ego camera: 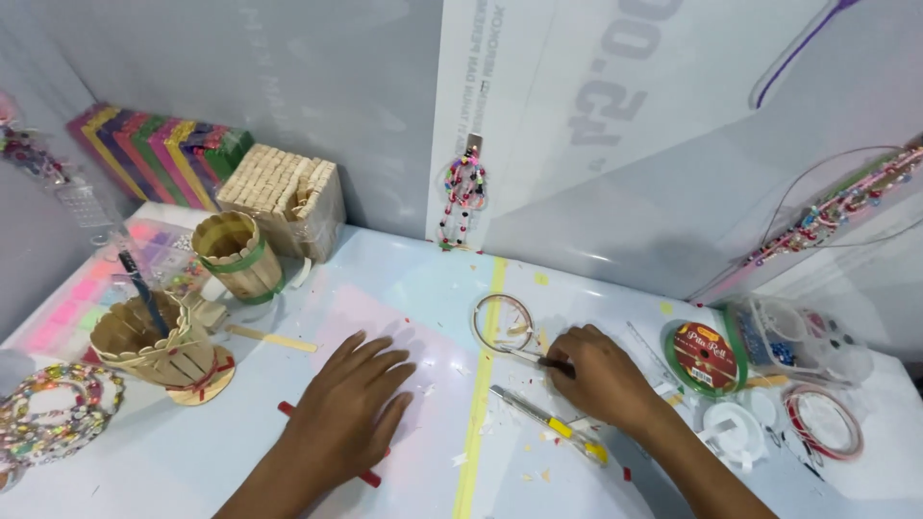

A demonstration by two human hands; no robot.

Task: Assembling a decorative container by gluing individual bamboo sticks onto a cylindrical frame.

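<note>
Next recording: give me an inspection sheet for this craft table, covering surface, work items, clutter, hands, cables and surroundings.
Surface: glossy white table with a yellow tape line, strewn with small scraps.
Work items: thin metal ring beside the right hand; red stick partly under the left hand; yellow-handled cutter lying between the hands.
Clutter: two craft-stick cups, a stick block, bead bracelets, green tape roll, clear bead box.
Hands: left hand flat on the table; right hand pinching a small dark tool, fingers closed.
Cables: nothing seen.
Surroundings: grey partition walls, beaded strings hanging.
</note>
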